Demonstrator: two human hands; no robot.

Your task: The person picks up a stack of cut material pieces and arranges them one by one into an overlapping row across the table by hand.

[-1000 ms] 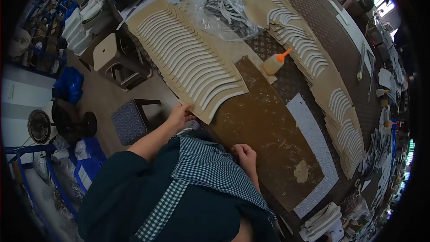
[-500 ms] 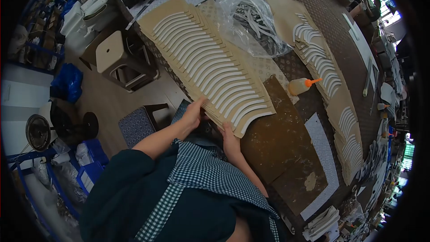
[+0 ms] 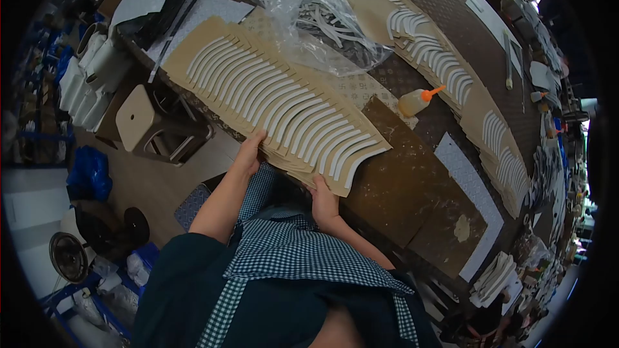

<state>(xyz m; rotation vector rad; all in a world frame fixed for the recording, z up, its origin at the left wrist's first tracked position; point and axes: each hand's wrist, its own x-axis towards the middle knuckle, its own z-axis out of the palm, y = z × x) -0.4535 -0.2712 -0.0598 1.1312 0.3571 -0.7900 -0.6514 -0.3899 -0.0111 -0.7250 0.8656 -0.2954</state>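
Observation:
A fanned stack of brown paper sheets [image 3: 209,113] lies slantwise along the near table edge, each sheet carrying a curved white strip [image 3: 302,127]. My left hand [image 3: 250,154] grips the stack's near edge around its middle, thumb on top and the other fingers hidden beneath. Close to the right end, my right hand [image 3: 324,200] pinches the lowest corner of the sheets, its thumb also on top. The stack's right end reaches over a brown stained board [image 3: 412,187].
Behind the stack lies a clear plastic bag [image 3: 322,19] of loose strips. A glue bottle [image 3: 411,102] with an orange nozzle stands by the board. Another row of sheets with strips [image 3: 461,84] runs along the right. Stools, including a beige one [image 3: 145,116], stand left.
My left hand has moved leftward along the stack's near edge, farther from my right hand. My right hand still holds the corner. The whole view has turned slightly.

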